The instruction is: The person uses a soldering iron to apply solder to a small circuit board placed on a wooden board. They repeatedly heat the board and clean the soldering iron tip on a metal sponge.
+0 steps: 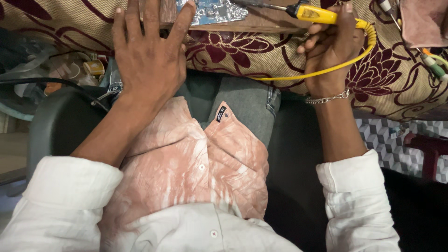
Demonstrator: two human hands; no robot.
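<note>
Up at the top edge, the left hand (148, 56) lies flat and spread, fingers wide, pressing on a wooden board (261, 23) and gripping nothing; its forefinger tip touches the near corner of a blue circuit board (212, 10) resting on that wood. To its right, well apart, the right hand (331, 51) is curled tight around the yellow handle of a soldering iron (312, 14) — the dark shaft points left toward the circuit board, just beside it. A yellow cord (326, 69) loops from the handle's end below that fist. Under both hands spreads a floral cloth (387, 79), beige with maroon blooms. A chain bracelet (326, 98) circles the right wrist.
</note>
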